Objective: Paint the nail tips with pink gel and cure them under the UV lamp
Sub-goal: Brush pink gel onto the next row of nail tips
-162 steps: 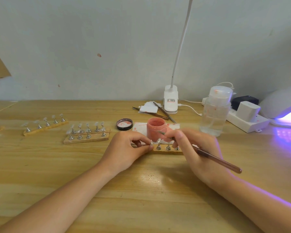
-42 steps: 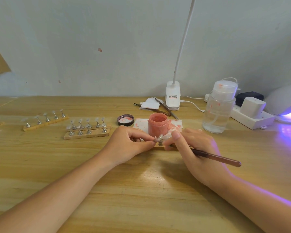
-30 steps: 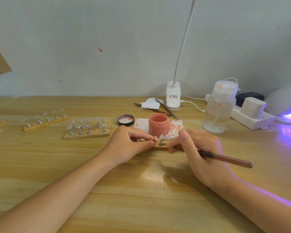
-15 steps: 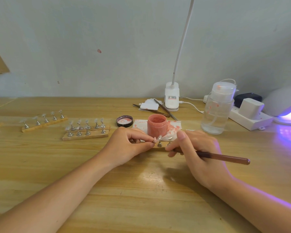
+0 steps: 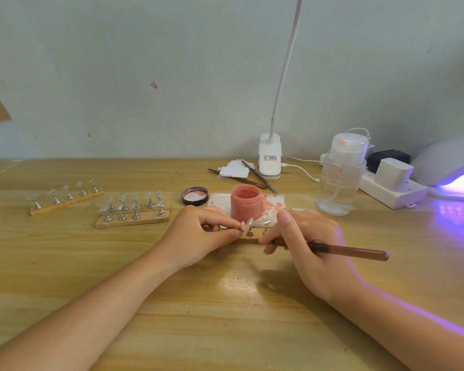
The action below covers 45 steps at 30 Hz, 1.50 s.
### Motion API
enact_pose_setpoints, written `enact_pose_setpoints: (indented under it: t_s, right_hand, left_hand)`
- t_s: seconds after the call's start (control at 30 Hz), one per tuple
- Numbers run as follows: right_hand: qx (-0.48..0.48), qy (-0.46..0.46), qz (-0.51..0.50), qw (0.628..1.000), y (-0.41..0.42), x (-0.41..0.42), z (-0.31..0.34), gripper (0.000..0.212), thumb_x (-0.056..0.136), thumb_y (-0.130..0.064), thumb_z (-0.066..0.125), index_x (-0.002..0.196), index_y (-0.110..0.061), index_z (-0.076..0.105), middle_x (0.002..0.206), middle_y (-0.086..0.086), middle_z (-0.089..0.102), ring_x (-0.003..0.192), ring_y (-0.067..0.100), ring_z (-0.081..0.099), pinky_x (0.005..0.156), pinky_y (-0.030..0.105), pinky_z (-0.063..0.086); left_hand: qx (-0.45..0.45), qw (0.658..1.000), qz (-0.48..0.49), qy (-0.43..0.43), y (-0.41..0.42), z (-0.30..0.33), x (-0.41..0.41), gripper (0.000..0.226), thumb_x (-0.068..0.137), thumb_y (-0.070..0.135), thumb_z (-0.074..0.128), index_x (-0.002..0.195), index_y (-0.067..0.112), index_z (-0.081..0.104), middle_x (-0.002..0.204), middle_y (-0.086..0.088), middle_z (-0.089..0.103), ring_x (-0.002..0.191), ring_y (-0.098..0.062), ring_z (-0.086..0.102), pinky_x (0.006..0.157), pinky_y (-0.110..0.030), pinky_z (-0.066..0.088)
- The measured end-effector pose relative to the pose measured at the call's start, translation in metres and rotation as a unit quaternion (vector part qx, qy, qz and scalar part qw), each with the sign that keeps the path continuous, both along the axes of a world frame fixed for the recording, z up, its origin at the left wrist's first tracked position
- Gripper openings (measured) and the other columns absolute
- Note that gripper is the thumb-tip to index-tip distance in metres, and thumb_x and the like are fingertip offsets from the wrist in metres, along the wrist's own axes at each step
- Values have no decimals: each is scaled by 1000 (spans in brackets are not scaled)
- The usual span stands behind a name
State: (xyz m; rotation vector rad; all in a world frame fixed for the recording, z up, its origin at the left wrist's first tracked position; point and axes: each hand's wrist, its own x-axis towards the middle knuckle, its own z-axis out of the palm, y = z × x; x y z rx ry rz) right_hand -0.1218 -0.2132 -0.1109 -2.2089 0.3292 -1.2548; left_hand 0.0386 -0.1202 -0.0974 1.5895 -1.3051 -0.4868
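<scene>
Left hand (image 5: 198, 236): pinching a tip (image 5: 243, 225), steadying it.
Right hand (image 5: 311, 247): gripping the brush (image 5: 346, 249) low for control.
Gel jar (image 5: 245, 202): sitting open just beyond, for dipping.

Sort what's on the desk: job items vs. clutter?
In use: pink gel jar, brush in right hand, nail tip stand pinched by left hand, UV lamp, waiting tip stands.

Lying about: jar lid, clear pump bottle, desk lamp base, power strip, spare tools.
</scene>
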Motion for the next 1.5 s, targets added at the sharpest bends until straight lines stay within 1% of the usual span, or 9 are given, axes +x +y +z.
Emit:
enact_pose_setpoints:
  t_s: [0.13, 0.23, 0.43, 0.53, 0.63, 0.73, 1.03, 1.17, 1.5]
  right_hand:
    - [-17, 29, -16, 999, 0, 3, 1, 48, 91, -43, 35, 70, -21, 72, 64, -11, 66, 66, 10, 61, 66, 36, 46]
    - [0, -7, 7, 1000, 0, 1, 1, 53, 93, -48, 35, 66, -20, 71, 59, -11, 64, 60, 5, 59, 66, 33, 44]
    - [1, 22, 1, 1000, 0, 1, 1, 48, 91, -42, 35, 68, -20, 72, 62, -11, 66, 63, 5, 60, 68, 32, 44]
    - [6, -1, 5, 1000, 1, 0, 1, 49, 91, -41, 35, 67, -19, 72, 60, -11, 65, 62, 4, 60, 66, 30, 45]
    - [-7, 30, -7, 1000, 1, 1, 2, 48, 91, -42, 34, 72, -20, 72, 66, -12, 66, 67, 5, 60, 68, 30, 44]
    - [19, 8, 8, 1000, 1, -1, 1, 51, 91, -43, 35, 66, -17, 72, 60, -11, 66, 62, 3, 60, 69, 30, 45]
    - [18, 1, 1, 1000, 2, -1, 2, 50, 90, -41, 34, 67, -18, 72, 60, -11, 66, 64, 3, 60, 68, 26, 44]
    - [17, 19, -1, 1000, 2, 1, 3, 48, 90, -43, 35, 70, -19, 72, 64, -12, 66, 67, 5, 61, 68, 30, 46]
    - [33, 4, 10, 999, 2, 0, 1, 51, 90, -41, 35, 66, -16, 72, 60, -10, 66, 63, 2, 59, 66, 22, 43]
  left_hand:
    - [0, 1000, 3, 2, -1, 0, -1, 16, 73, 2, 73, 78, 17, 74, 79, -9, 68, 59, -9, 41, 53, -11, 31]
    - [1, 1000, 3, 5, 0, 1, -1, 16, 73, 1, 73, 76, 17, 74, 80, -9, 69, 60, -11, 41, 53, -12, 32]
    - [4, 1000, 4, 2, 0, 1, -2, 15, 74, 2, 72, 79, 15, 74, 80, -12, 68, 60, -12, 41, 53, -13, 31]
    - [3, 1000, 5, 6, 0, 1, -1, 14, 74, 3, 72, 79, 16, 74, 80, -9, 69, 61, -14, 42, 54, -13, 32]
    - [4, 1000, -2, -3, 0, 1, 0, 15, 74, 3, 72, 79, 17, 74, 79, -10, 68, 60, -12, 42, 54, -13, 32]
    - [1, 1000, -8, -7, 0, 0, 0, 16, 74, 3, 73, 77, 19, 74, 75, -2, 66, 56, -5, 39, 54, -11, 31]
    - [-5, 1000, -13, -7, -1, -1, 1, 17, 73, 4, 73, 77, 21, 74, 69, 12, 65, 55, -2, 39, 53, -8, 30]
    - [-2, 1000, -11, -11, -2, -2, 1, 16, 73, 5, 73, 78, 20, 74, 69, 13, 65, 58, -4, 41, 54, -9, 31]
    - [-16, 1000, -15, -1, -2, -2, -1, 17, 72, 3, 73, 78, 19, 74, 68, 13, 67, 59, -6, 44, 55, -12, 33]
